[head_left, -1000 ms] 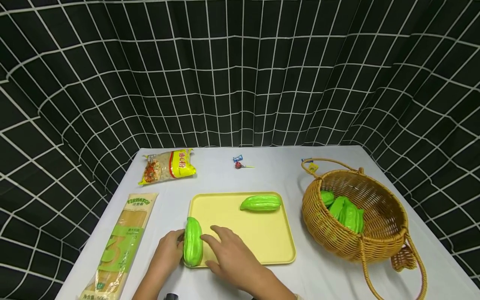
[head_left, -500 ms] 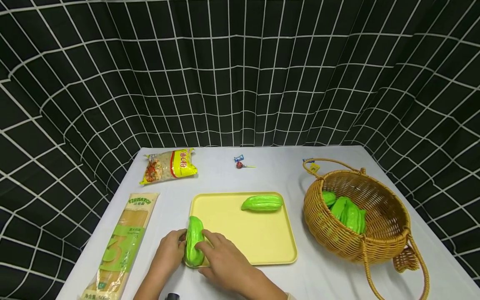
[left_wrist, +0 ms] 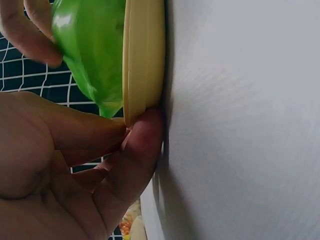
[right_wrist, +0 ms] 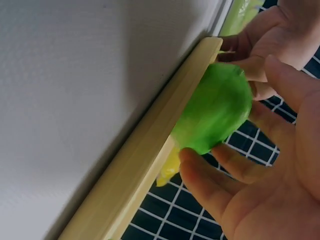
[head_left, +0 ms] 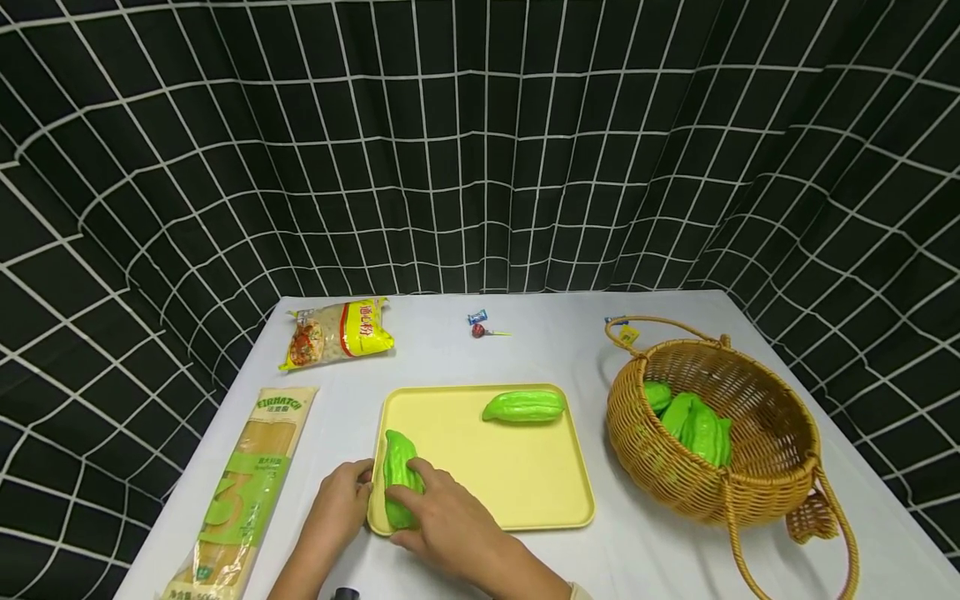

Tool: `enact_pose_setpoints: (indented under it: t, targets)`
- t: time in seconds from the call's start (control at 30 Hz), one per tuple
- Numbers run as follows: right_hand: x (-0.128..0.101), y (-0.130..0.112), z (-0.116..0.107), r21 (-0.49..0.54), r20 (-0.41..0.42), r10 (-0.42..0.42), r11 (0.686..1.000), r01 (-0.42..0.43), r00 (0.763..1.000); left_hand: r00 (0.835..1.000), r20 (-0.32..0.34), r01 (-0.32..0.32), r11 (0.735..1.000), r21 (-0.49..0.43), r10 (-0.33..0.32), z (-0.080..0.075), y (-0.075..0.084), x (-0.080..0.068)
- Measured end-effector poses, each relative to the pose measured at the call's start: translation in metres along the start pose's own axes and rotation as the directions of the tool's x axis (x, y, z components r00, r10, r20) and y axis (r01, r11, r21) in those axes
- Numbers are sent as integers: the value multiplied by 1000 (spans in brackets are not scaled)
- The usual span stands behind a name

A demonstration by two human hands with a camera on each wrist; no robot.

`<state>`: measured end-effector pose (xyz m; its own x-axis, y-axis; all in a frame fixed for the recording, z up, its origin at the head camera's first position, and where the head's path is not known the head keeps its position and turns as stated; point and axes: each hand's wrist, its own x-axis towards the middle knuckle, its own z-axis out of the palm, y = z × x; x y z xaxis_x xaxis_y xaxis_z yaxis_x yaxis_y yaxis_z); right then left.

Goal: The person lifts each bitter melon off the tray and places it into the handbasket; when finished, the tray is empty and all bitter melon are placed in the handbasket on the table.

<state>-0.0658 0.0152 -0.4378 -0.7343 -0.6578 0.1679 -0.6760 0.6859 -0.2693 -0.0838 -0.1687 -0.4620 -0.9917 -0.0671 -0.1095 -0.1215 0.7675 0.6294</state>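
Note:
A green ridged bitter melon stands lengthwise on the left side of the yellow tray. My right hand grips it from the right, fingers spread over its upper side. In the right wrist view the fingers curl round the underside of the melon. My left hand is at the tray's left edge; in the left wrist view its thumb and forefinger pinch the tray rim, just beside the melon's tip. A second bitter melon lies across the tray's far right part.
To the right stands a wicker basket holding several green bitter melons, its handles flopped outward. A long spaghetti pack lies at left, with a pasta bag behind it. A lollipop and small wrapped candies lie at the back.
My right hand has closed round the near melon, which has shifted a little right, away from the tray's left rim. My left hand has stayed at the tray edge.

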Motion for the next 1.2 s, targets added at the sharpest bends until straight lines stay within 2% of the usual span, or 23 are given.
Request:
enact_pose_setpoints:
  t: [0.17, 0.43, 0.57, 0.7, 0.8, 0.87, 0.97, 1.07, 1.13, 1.2]
  targets:
    - [0, -1, 1, 51, 50, 82, 995, -85, 995, 1000, 5, 5, 1000, -4, -5, 0, 1, 0]
    - [-2, 3, 3, -73, -29, 64, 995, -66, 998, 1000, -2, 13, 1000, -3, -13, 2, 1, -1]
    - [-6, 5, -7, -46, -34, 89, 995, -90, 995, 1000, 5, 24, 1000, 3, -24, 3, 1, -1]
    - [-14, 15, -22, 26, -95, 128, 992, -126, 987, 1000, 9, 15, 1000, 12, -16, 4, 1, -1]
    - [-23, 28, -37, 68, -186, 176, 984, -166, 967, 1000, 10, 24, 1000, 19, -25, 3, 1, -1]
    - [-30, 40, -49, 75, -268, 220, 975, -208, 938, 1000, 10, 25, 1000, 18, -25, 2, 2, 0]
    - [-43, 59, -67, 83, -419, 287, 957, -279, 861, 999, 9, 34, 999, 15, -34, 0, 4, 0]
    - [-59, 80, -84, 79, -575, 312, 941, -329, 756, 999, 11, 40, 999, 12, -40, 0, 4, 0]
    - [-69, 93, -95, 92, -661, 322, 931, -353, 677, 999, 13, 42, 999, 13, -42, 0, 3, -1]
    - [-80, 104, -104, 117, -712, 352, 913, -391, 608, 999, 13, 37, 999, 12, -37, 0, 2, -1]
